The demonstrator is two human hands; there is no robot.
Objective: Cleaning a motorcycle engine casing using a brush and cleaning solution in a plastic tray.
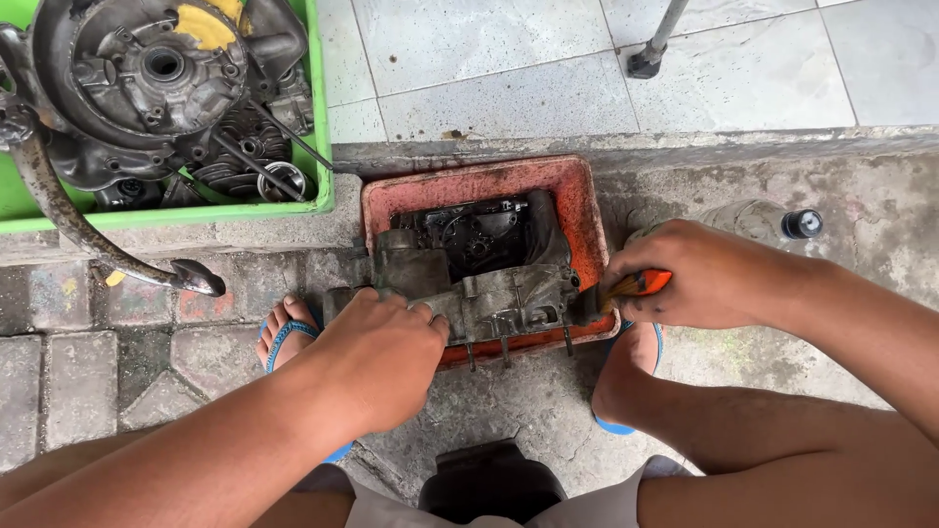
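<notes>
A grimy grey engine crankcase (pixel 489 279) rests across a shallow red tray (pixel 577 196) on the ground between my feet. My left hand (pixel 377 357) grips the case's near left edge and steadies it. An orange-handled brush (pixel 626 288) is held in my right hand (pixel 704 274), its dark bristles touching the case's right end. Dark liquid and grime fill the tray behind the case.
A green crate (pixel 323 127) at the top left holds an engine cover, a cylinder and other metal parts, with a kick lever (pixel 117 259) hanging over its edge. A clear bottle with a black cap (pixel 782 222) lies behind my right hand. A metal leg (pixel 650 54) stands on the tiles.
</notes>
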